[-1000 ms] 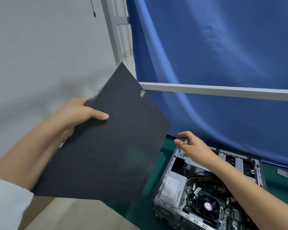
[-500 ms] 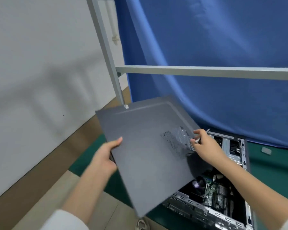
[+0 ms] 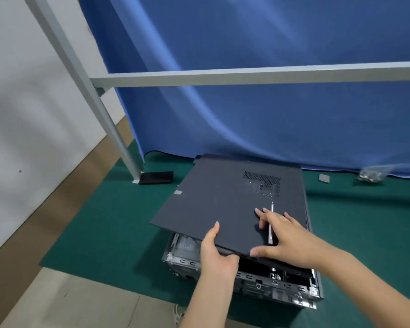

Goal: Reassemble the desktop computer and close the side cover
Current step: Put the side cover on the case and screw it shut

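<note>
The dark grey side cover point(image 3: 223, 204) lies tilted on top of the open computer case point(image 3: 282, 290), which rests on its side on the green mat point(image 3: 109, 228). The cover's near left corner sits raised above the case. My left hand point(image 3: 217, 254) grips the cover's near edge, thumb on top and fingers underneath. On the cover's top lies my right hand point(image 3: 287, 240), fingers spread and straight, thumb at the near edge. A thin silver screwdriver point(image 3: 271, 209) is tucked between its fingers and lies along the cover.
A grey metal frame leg point(image 3: 118, 143) and crossbar point(image 3: 246, 75) stand in front of a blue curtain point(image 3: 270, 119). On the mat lie a flat black object point(image 3: 156, 177) by the leg, a small grey piece point(image 3: 324, 178) and a clear bag of small parts point(image 3: 369, 175).
The cover came down from the upper left, turned flat and now rests on the case. My right hand moved from the case's edge onto the cover's top.
</note>
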Demonstrator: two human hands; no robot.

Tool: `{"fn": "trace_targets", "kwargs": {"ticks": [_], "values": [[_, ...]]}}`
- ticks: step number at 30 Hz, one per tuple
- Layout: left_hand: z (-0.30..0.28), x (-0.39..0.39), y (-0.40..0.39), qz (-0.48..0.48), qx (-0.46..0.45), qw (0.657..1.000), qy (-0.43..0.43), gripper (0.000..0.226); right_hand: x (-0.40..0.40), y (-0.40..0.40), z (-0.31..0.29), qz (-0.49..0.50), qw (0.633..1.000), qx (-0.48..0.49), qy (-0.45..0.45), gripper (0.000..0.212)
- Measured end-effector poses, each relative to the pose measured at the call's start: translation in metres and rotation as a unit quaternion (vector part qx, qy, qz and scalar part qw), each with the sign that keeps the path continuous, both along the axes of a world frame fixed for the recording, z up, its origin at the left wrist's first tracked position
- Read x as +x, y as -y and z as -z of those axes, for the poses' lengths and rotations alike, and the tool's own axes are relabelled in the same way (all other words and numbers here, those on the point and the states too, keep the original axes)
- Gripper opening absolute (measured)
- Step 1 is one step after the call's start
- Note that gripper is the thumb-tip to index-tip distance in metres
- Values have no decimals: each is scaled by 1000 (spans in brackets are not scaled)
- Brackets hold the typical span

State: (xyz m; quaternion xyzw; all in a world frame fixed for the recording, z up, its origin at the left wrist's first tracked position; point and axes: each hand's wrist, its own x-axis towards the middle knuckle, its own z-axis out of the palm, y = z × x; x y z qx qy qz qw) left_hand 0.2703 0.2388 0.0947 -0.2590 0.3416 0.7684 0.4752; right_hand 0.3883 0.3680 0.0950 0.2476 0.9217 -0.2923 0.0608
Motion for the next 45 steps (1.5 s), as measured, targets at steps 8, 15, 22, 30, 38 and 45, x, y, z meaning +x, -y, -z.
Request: {"fn": "trace_targets", "kwargs": {"ticks": [8,15,22,30,38,45], "values": [[10,14,1,16,-32,999,7,26,8,24,11,-61,995,55,50,51],[26,-9,50,288,-198,921,-174,23,12,44,20,-56,992,94,57,38],[35,-76,112,254,-432,456,-736,83,39,65,45,-40,993,99,42,39],[61,-74,85,531,-259,45,-805,101,46,74,56,24,996,80,32,38],[54,-96,80,555,-181,39,-811,100,39,85,61,75,991,99,43,47],[50,-92,83,528,-175,15,-831,104,37,88,68,114,979,166,38,84]]}}
